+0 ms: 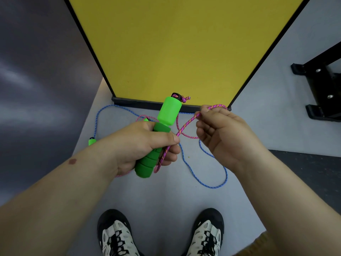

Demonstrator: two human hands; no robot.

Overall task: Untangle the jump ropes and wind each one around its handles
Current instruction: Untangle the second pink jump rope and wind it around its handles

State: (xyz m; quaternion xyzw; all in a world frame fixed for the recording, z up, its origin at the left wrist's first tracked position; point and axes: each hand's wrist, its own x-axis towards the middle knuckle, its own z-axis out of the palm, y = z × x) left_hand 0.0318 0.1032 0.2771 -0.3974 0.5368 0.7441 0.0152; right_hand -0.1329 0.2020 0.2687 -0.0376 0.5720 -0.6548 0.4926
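My left hand (140, 145) grips a bright green jump-rope handle (158, 137), held tilted with its black cap up; the thumb pins a strand of pink rope (184, 126) against the grip. My right hand (221, 133) pinches the same pink rope between fingertips, a loop showing above the fingers. The pink cord's knotted end sticks out of the cap. A blue rope (203, 156) lies in loose curves on the floor below both hands. Its green handle (91, 141) peeks out beside my left wrist. Another green handle tip shows just above my left hand.
A yellow panel (175, 48) with a black frame stands upright just ahead. A black metal stand (321, 89) sits at the right. My two shoes (118, 235) are on the grey floor at the bottom. A dark mat lies lower right.
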